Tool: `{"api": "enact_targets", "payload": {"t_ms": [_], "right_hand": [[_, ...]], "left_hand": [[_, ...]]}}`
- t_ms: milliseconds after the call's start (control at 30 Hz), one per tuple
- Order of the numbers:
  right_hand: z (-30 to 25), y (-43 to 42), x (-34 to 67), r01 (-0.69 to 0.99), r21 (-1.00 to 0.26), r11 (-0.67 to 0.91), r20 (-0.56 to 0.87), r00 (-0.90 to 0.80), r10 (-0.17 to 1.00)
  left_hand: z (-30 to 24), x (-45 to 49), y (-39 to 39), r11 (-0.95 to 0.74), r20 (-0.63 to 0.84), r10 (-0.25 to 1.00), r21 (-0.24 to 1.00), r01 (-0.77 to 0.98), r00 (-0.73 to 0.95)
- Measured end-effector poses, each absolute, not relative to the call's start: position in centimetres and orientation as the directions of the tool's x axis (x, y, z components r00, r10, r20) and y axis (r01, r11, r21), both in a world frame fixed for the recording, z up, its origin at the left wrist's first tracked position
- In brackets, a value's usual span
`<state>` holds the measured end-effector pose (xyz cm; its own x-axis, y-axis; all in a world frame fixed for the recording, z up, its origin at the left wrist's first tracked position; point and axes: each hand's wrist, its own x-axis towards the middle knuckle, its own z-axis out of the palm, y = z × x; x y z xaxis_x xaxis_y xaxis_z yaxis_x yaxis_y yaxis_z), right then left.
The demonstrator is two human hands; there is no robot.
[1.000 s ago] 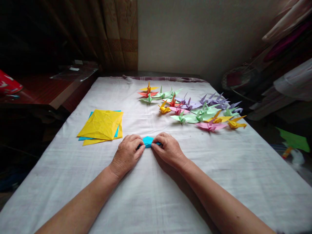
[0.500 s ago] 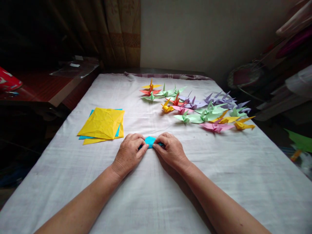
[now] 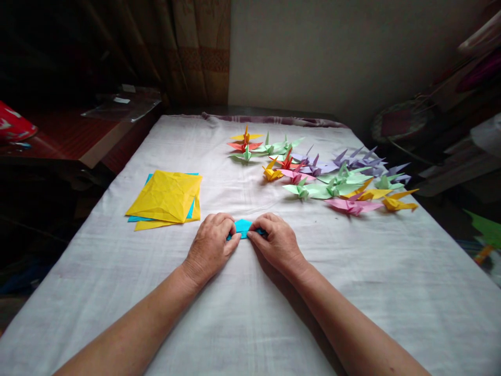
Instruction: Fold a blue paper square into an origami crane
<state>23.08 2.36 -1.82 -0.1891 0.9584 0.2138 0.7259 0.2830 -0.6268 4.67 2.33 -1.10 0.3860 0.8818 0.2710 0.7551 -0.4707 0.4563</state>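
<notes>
A small piece of blue folded paper (image 3: 243,227) lies on the white-covered table between my hands, its top edge coming to a low point. My left hand (image 3: 214,241) pinches its left side with thumb and fingers. On its right side, my right hand (image 3: 276,240) grips the paper in the same way, thumb along the near edge. Fingers cover both ends of the blue paper, so its full outline is hidden. Left of my hands rests a stack of yellow and blue paper squares (image 3: 166,196), creased on top.
Several folded paper cranes (image 3: 301,190) in green, pink, purple, orange and yellow stand at the back right of the table (image 3: 250,318). A clear plastic bag (image 3: 125,107) and a red container (image 3: 14,124) sit on a brown side table at left.
The whole scene has shifted slightly in the picture as the camera moved. Both hands keep their hold on the blue paper, with little visible change in its shape.
</notes>
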Motion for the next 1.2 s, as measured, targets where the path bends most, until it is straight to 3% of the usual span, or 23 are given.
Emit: {"api": "enact_targets", "payload": {"t_ms": [267,533,833,1000,1100,1200], "right_hand": [[-1.4,2.1,22.4,0.812,-0.531,0.243,0.194,-0.163,0.967],[-1.7,2.8,24.1,0.719,-0.623,0.308,0.201,-0.233,0.951],[-2.0,3.0,25.0,0.688,-0.632,0.356,0.222,-0.279,0.934],[-1.9,3.0,24.8,0.699,-0.602,0.387,0.250,-0.295,0.922],[-1.7,2.8,24.7,0.721,-0.572,0.391,0.250,-0.301,0.920],[-1.5,2.7,24.5,0.753,-0.532,0.387,0.242,-0.302,0.922]], "left_hand": [[-1.2,4.5,2.4,-0.471,0.245,0.882,0.458,0.754,0.403],[-0.9,3.9,2.8,-0.482,0.204,0.872,0.520,0.705,0.445],[-0.8,3.1,2.7,-0.533,0.263,0.842,0.537,0.654,0.470],[-0.7,3.2,2.1,-0.585,0.369,0.809,0.439,0.682,0.457],[-0.4,3.3,1.7,-0.631,0.452,0.754,0.302,0.715,0.476],[0.0,3.7,1.0,-0.672,0.430,0.706,0.156,0.724,0.562]]}}
